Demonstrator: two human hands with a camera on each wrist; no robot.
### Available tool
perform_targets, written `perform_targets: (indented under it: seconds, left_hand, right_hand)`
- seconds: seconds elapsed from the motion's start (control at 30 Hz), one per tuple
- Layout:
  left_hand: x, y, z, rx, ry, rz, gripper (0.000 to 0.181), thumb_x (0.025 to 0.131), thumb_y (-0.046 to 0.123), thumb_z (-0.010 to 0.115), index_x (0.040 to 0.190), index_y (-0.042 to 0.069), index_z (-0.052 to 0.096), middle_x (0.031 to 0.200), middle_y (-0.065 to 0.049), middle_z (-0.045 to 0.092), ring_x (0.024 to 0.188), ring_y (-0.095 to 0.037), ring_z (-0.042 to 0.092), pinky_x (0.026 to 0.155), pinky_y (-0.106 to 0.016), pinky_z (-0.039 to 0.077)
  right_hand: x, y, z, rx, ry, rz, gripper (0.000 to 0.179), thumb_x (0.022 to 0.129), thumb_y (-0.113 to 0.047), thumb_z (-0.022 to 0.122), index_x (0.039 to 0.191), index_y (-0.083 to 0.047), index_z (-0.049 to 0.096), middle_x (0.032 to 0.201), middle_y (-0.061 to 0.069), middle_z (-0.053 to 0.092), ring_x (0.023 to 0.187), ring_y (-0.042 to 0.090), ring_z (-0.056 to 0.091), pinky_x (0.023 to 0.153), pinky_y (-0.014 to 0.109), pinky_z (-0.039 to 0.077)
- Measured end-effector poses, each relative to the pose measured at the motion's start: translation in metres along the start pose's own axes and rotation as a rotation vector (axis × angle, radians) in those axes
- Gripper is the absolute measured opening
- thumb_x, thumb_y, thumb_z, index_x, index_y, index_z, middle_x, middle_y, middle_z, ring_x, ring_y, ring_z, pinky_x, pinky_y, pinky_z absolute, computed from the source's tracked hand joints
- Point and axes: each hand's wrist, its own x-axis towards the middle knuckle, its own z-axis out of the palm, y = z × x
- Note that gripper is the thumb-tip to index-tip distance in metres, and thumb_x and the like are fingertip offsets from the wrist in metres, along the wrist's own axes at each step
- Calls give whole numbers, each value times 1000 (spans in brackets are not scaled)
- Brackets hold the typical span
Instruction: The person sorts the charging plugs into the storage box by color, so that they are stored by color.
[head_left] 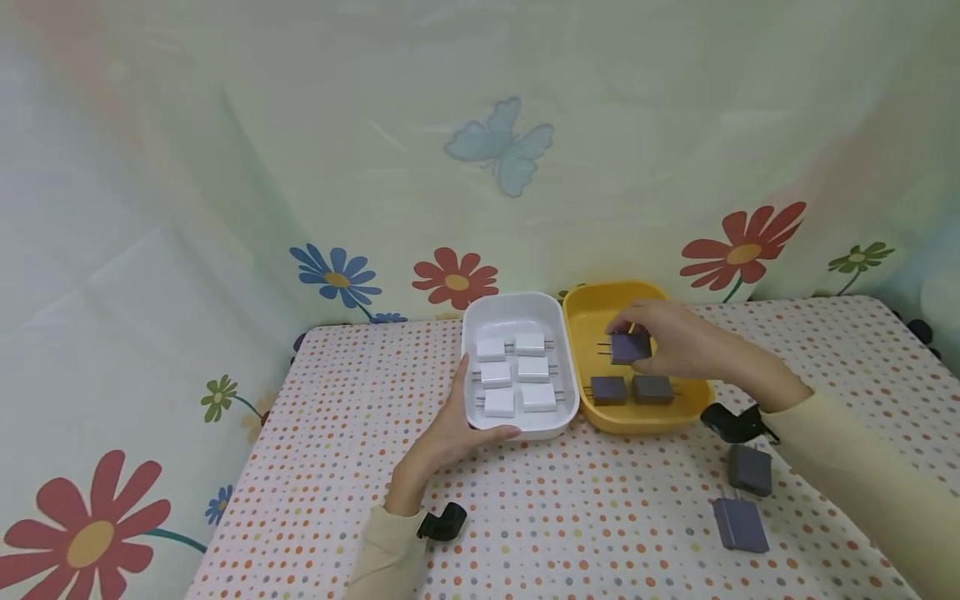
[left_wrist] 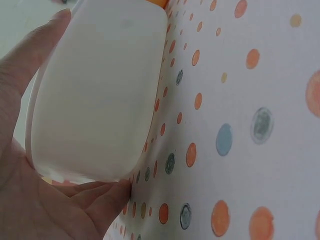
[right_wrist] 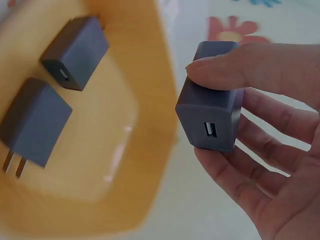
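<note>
Between the thumb and fingers of my right hand (head_left: 678,337) is a dark purple-grey USB wall charger (head_left: 628,348), its prongs pointing left, over the yellow tray (head_left: 588,321). The right wrist view shows the USB port on the held charger (right_wrist: 210,115). Lower in that tray lie a purplish charger (head_left: 608,390) and a dark grey charger (head_left: 653,389). My left hand (head_left: 450,429) holds the near-left corner of the white tray (head_left: 513,308), fingers along its left side and thumb along the front. Several white chargers (head_left: 495,374) lie in two columns inside it.
On the dotted tablecloth (head_left: 555,517), below my right forearm, lie a dark grey charger (head_left: 750,469) and a purple charger (head_left: 740,523). Both trays stand side by side near the table's back edge, before a flowered curtain (head_left: 375,167).
</note>
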Motion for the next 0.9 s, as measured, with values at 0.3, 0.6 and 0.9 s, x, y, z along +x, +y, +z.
perform_targets:
  seconds: [0.3, 0.6, 0.9]
  left_hand:
    - [2, -1, 1, 25, -8, 8, 136, 80, 36, 93, 168, 19, -10, 173, -9, 18, 154, -29, 28, 121, -57, 28]
    - [0, -2, 2, 45, 4, -6, 137, 80, 34, 94, 168, 18, -10, 173, -8, 19, 155, -27, 27, 122, -56, 26]
    - [-1, -1, 2, 64, 20, -49, 137, 80, 36, 93, 168, 19, -11, 173, -8, 18, 155, -28, 26, 122, -56, 26]
  right_hand:
    - [47, 29, 32, 23, -145, -41, 35, 75, 8, 84, 108, 2, 73, 97, 6, 69, 86, 22, 59, 81, 42, 56]
    - [62, 38, 46, 33, -270, 53, 34, 78, 7, 82, 110, 1, 71, 102, 10, 69, 90, 26, 61, 85, 44, 57]
    - [64, 43, 57, 81, -320, 92, 35, 80, 8, 82, 112, 3, 69, 104, 12, 68, 93, 28, 61, 88, 46, 56]
